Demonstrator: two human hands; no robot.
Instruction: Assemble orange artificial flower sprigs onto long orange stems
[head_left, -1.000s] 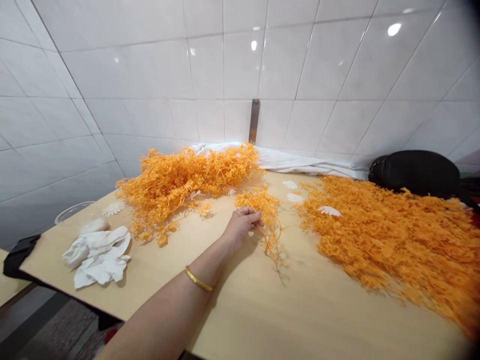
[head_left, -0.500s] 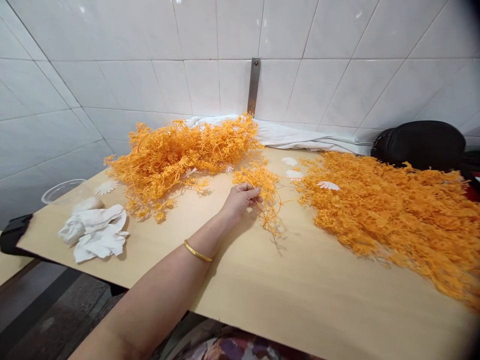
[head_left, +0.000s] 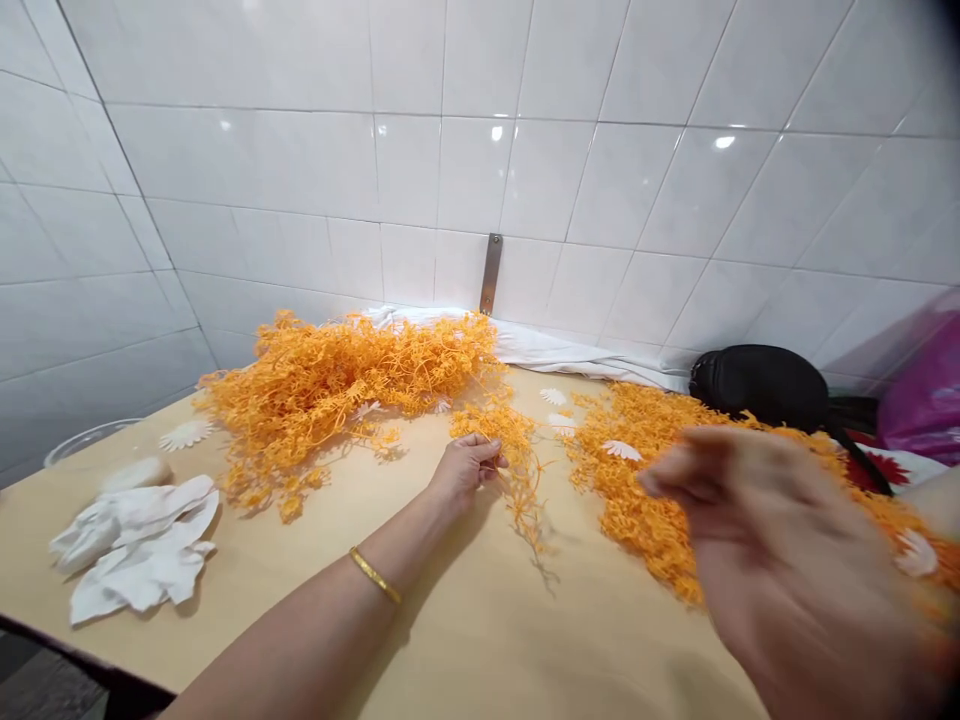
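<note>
My left hand [head_left: 472, 468] is closed in a pinch on a sprig of orange artificial foliage [head_left: 525, 480] over the middle of the table. The sprig's thin stem tips trail towards me on the tabletop. Large and smeared by motion, my right hand [head_left: 795, 560] hangs in front of the right-hand heap of orange foliage [head_left: 652, 520]; what its fingers hold, if anything, cannot be made out. A second orange heap [head_left: 322, 380] lies beyond my left hand, to the left. White petal-shaped flower pieces [head_left: 622, 451] are scattered on and between the heaps.
Crumpled white tissues [head_left: 142, 540] lie at the table's left. A black pouch [head_left: 761, 385] stands at the back right, with a purple bag [head_left: 926, 385] beyond it. White cloth [head_left: 555, 345] runs along the tiled wall [head_left: 300, 160], below a metal bracket [head_left: 491, 275].
My right hand has come into view from the right. The view has tilted up and turned right, showing the purple bag. My left hand keeps its pinch on the sprig.
</note>
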